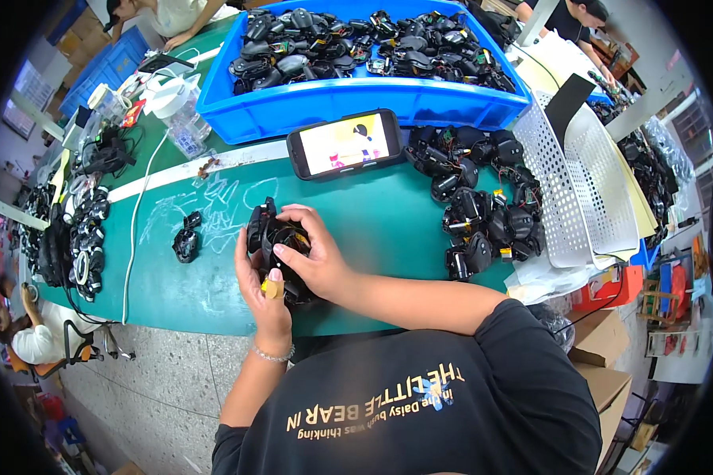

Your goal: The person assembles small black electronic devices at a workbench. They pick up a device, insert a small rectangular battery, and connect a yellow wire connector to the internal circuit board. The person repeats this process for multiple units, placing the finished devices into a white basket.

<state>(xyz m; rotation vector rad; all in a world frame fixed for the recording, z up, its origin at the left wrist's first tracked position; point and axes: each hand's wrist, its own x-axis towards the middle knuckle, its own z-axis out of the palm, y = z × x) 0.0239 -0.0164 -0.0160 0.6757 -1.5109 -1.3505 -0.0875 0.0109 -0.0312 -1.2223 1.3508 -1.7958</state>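
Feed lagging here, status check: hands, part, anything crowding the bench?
Left hand and right hand both gripping black plastic assembly. Small black part loose to its left. Phone and pile of black parts beyond, apart.

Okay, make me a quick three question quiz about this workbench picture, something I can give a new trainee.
1. True or false: both hands, left hand and right hand, grip the black plastic assembly.
2. What leans against the blue plastic bin? A) a smartphone with a lit screen B) a white perforated basket C) a clear bottle
3. Fill in: the small loose black part lies on the green table mat to the person's ____ of the hands.

Key: 1 true; 2 A, the smartphone; 3 left.
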